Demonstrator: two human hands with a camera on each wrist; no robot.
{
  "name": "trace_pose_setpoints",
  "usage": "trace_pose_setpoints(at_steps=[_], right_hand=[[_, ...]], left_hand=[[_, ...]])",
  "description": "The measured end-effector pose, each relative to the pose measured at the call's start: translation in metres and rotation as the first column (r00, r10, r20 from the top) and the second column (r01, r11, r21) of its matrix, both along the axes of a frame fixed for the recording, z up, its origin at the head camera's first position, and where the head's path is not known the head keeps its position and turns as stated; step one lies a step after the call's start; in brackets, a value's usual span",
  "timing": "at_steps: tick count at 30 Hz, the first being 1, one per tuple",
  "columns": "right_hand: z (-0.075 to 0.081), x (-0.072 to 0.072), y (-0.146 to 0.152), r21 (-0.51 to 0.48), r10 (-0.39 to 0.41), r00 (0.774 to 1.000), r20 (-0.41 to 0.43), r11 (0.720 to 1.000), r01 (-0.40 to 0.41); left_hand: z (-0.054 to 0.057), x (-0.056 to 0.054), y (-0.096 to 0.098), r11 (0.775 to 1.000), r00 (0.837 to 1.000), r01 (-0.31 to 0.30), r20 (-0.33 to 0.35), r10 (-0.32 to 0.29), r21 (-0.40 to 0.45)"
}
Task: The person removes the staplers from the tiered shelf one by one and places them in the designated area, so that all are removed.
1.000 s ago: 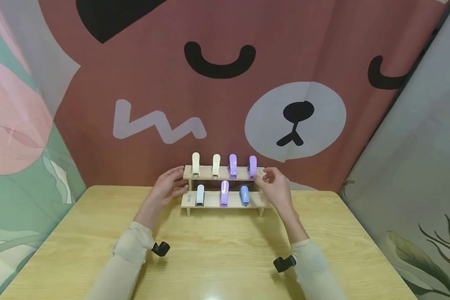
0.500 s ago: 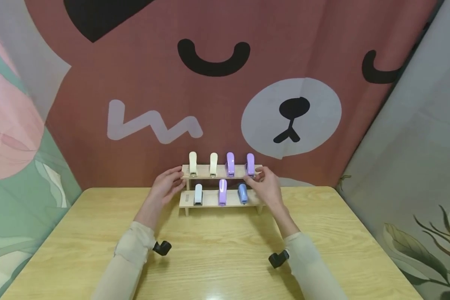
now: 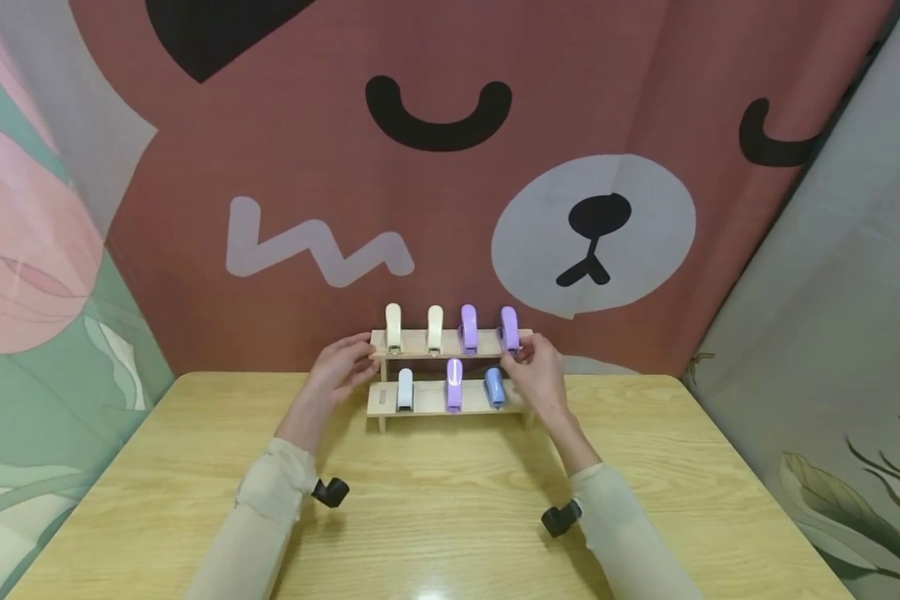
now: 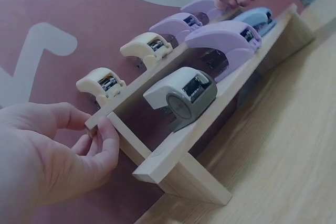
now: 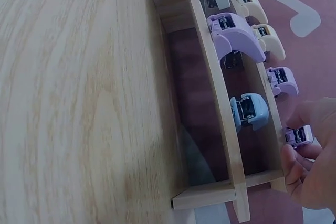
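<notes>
A two-tier wooden rack (image 3: 427, 398) stands on the table holding several small staplers. My left hand (image 4: 63, 150) pinches the left end of its upper shelf between thumb and fingers. At the other end, my right hand (image 3: 542, 379) has thumb and fingers around the base of the last purple stapler (image 5: 299, 136), right at the shelf's edge. The upper row also has two cream staplers (image 3: 435, 327) and another purple stapler (image 3: 468, 327). On the lower tier are a white-grey stapler (image 4: 181, 95), a larger purple stapler (image 3: 453, 383) and a blue stapler (image 3: 494, 387).
The wood-grain table (image 3: 420, 492) extends in front of the rack. Close behind it hangs a red-brown curtain (image 3: 307, 317) with a bear print. Patterned cloth (image 3: 817, 333) flanks the right side. Black wrist cameras (image 3: 560, 518) sit at both cuffs.
My right hand has shifted slightly left and closer around the end purple stapler. The left hand stays on the rack's end. The head view has swayed a little.
</notes>
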State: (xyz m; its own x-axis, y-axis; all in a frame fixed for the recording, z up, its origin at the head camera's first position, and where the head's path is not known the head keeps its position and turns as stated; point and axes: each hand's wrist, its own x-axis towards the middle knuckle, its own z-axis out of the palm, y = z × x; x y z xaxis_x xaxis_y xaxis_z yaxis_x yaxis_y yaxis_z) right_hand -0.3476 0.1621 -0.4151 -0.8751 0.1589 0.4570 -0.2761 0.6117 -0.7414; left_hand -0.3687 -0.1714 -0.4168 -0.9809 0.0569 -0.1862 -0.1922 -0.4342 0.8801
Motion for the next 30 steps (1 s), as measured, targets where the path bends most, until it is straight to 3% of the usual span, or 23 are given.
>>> trace_pose_setpoints(at_steps=[7, 20, 30], right_hand=[[0.003, -0.001, -0.001, 0.024, -0.007, 1.0, -0.024, 1.0, 0.007], [-0.006, 0.002, -0.001, 0.093, -0.088, 0.995, -0.04, 0.992, 0.091], [-0.003, 0.002, -0.002, 0.072, -0.066, 0.996, -0.052, 0.995, 0.069]], left_hand=[[0.0, -0.002, -0.006, 0.985, 0.998, 0.049, 0.029, -0.054, 0.167], [-0.009, -0.004, -0.006, 0.968, 0.992, 0.098, 0.057, -0.114, 0.229], [-0.01, -0.003, -0.008, 0.958, 0.991, 0.099, 0.058, -0.119, 0.27]])
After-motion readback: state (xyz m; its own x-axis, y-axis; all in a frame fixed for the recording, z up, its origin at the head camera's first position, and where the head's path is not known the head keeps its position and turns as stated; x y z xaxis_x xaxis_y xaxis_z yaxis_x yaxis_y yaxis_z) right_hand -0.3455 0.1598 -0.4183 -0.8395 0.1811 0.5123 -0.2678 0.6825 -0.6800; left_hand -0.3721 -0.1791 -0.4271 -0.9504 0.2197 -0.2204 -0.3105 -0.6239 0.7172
